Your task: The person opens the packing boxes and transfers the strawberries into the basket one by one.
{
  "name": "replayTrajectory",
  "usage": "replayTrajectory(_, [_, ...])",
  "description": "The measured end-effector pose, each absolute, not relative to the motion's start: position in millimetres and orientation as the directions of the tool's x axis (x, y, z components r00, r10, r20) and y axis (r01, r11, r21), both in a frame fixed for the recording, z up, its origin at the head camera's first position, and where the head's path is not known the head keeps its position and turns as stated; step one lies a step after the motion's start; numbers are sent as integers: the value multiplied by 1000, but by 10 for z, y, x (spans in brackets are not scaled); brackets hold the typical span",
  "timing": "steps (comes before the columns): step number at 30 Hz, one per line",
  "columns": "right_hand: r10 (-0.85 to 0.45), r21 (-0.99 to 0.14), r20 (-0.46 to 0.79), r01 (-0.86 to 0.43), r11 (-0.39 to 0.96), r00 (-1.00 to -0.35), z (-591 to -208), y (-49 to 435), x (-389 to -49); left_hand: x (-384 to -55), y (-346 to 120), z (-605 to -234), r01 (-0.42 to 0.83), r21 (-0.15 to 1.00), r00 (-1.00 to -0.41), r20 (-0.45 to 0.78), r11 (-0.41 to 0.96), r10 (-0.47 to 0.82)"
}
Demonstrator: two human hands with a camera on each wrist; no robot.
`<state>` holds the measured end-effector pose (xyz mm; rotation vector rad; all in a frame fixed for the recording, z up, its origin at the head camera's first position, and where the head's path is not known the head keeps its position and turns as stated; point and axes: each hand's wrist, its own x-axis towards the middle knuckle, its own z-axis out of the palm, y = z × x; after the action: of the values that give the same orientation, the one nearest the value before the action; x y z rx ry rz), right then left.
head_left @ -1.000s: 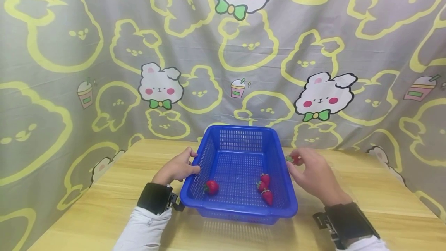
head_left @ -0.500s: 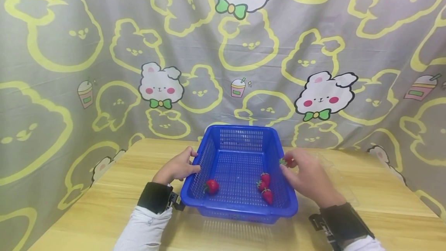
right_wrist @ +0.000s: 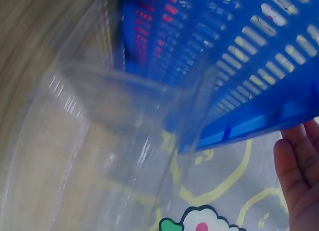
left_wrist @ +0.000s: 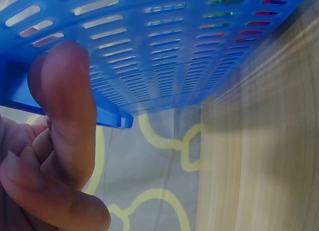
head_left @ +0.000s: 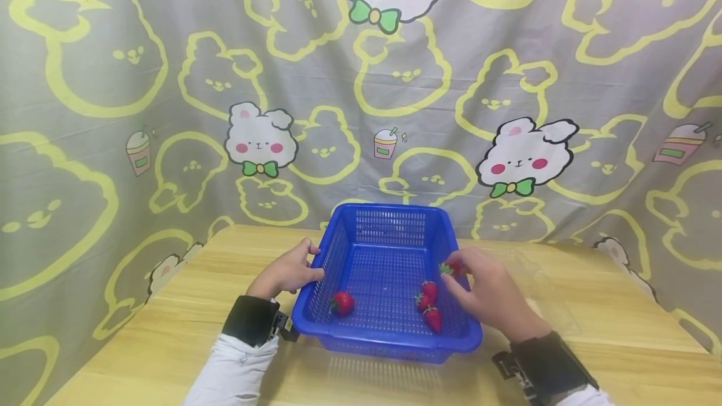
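Observation:
A blue plastic basket [head_left: 389, 335] with slotted walls stands on the table. My left hand [head_left: 289, 268] grips its left rim, thumb on top; in the left wrist view, curled fingers [left_wrist: 70, 116] lie against the outer wall. Over the right rim, my right hand [head_left: 496, 293] pinches a red strawberry [head_left: 457, 267] with its green leaves pointing into the basket. Inside, three strawberries [head_left: 432, 318] cluster at the right, and a rounder one [head_left: 343, 302] lies near the left wall. In the right wrist view, the right hand's fingers [right_wrist: 294, 166] show at the rim, the held strawberry hidden.
A clear plastic container [right_wrist: 114, 136] stands right of the basket, faint in the head view behind the right hand. The wooden table [head_left: 186, 331] extends to both sides. A grey curtain [head_left: 316, 80] with yellow bear outlines hangs close behind and around it.
My right hand has moved left with the strawberry, from just outside the basket's right rim to over its inside. The left hand and the basket stay where they were.

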<state>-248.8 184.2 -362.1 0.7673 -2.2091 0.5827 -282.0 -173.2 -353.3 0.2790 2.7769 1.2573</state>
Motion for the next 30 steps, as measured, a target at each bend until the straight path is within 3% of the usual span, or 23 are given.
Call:
replayTrajectory(6, [-362, -205, 748, -712, 671, -556, -3650, 1767, -2467, -2820, -1734, -3540, 133, 757, -980, 4, 639, 200])
replayTrajectory(15, [-379, -406, 634, -708, 578, -674, -3704, 1706, -2453, -2819, -1737, -3539, 143, 762, -978, 10, 632, 209])
replayTrajectory(30, [-330, -462, 617, -669, 583, -714, -3739, 1710, -2484, -2834, -1747, -3542, 158, 747, -977, 24, 646, 212])
